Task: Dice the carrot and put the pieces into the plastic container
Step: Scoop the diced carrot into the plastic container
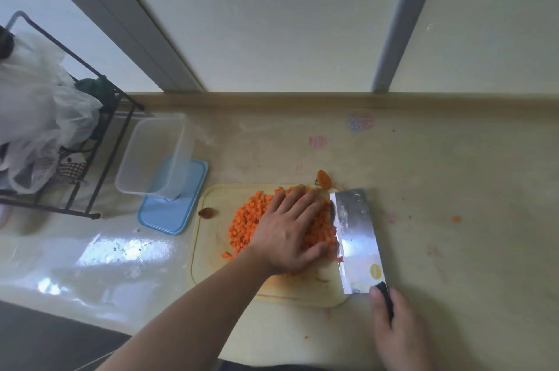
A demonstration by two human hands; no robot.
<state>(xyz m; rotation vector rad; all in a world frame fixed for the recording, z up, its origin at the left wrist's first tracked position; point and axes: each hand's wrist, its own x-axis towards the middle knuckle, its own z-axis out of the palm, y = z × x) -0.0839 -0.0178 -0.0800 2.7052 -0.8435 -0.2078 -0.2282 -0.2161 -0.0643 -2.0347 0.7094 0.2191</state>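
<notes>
Orange carrot dice (246, 221) pressed between left hand (287, 234) and cleaver (357, 239).

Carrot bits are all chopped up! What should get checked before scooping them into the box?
1. Dicing done: ok. The carrot pieces lie in a heap on the cutting board.
2. Heap gathered: ok. The left hand rests flat on it, against the cleaver blade.
3. Cleaver held: ok. The right hand grips its handle.
4. Plastic container open: ok, though it sits tilted on its blue lid.
5. Container close by: not ok, it stands off the board to the left.
6. Strays: not ok. A carrot end and a small bit lie on the counter.
</notes>
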